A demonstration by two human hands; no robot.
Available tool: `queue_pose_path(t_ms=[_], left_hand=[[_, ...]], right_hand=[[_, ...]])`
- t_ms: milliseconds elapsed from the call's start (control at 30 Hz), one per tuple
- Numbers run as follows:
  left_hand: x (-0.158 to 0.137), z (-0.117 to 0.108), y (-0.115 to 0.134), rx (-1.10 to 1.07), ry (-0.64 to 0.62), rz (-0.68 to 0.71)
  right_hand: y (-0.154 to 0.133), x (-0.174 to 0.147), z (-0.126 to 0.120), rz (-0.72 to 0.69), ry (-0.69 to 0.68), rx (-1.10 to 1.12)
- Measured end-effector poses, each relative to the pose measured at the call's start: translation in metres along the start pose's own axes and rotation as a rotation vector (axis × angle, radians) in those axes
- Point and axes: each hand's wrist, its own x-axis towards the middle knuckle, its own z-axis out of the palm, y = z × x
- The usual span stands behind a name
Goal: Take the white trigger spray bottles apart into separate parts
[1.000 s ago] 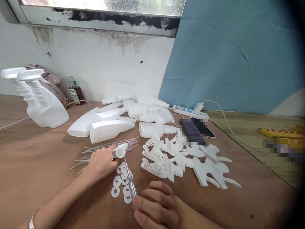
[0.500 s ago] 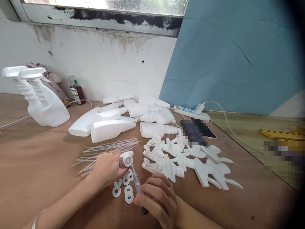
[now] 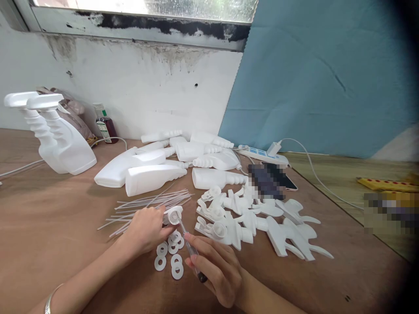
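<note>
The left hand (image 3: pixel 144 230) holds a white spray top (image 3: pixel 171 216) near the rings (image 3: pixel 177 265). The right hand (image 3: pixel 218 266) grips a screwdriver (image 3: pixel 191 249), its tip at the top's round mouth. Pushing too hard might make it slip and poke the left hand.

The left hand's grip (image 3: pixel 146 229) covers most of the white spray head (image 3: pixel 173 213), so mainly its round mouth is visible. The tip of the screwdriver (image 3: pixel 191 249) is at this mouth, but how deep it enters I cannot tell; the right hand's grip (image 3: pixel 218 269) conceals part of the tool. Some thin white tubes (image 3: pixel 157 199) are partly hidden behind the left hand. One pixelated patch (image 3: pixel 266 181) obscures something beside the phone (image 3: pixel 285 178). The label (image 3: pixel 103 130) is too small for reading. The upper edge cuts the window (image 3: pixel 147 8).
</note>
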Motion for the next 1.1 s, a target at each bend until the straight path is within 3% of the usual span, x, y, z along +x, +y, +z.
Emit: queue_pose_path(t_ms=[567, 633, 800, 1100], left_hand=[[0.002, -0.003, -0.005, -0.058, -0.029, 0.044], [0.002, -0.001, -0.005, -0.052, -0.021, 0.050], [0.000, -0.001, -0.006, -0.042, -0.010, 0.071], [0.001, -0.001, -0.009, -0.038, -0.031, 0.084]], right_hand=[[0.002, -0.001, 0.009, 0.054, -0.012, -0.103], [0.002, -0.001, 0.009, 0.128, 0.017, -0.052], [0.005, 0.002, 0.004, 0.472, 0.141, 0.254], [0.006, 0.004, -0.001, 0.734, 0.237, 0.458]])
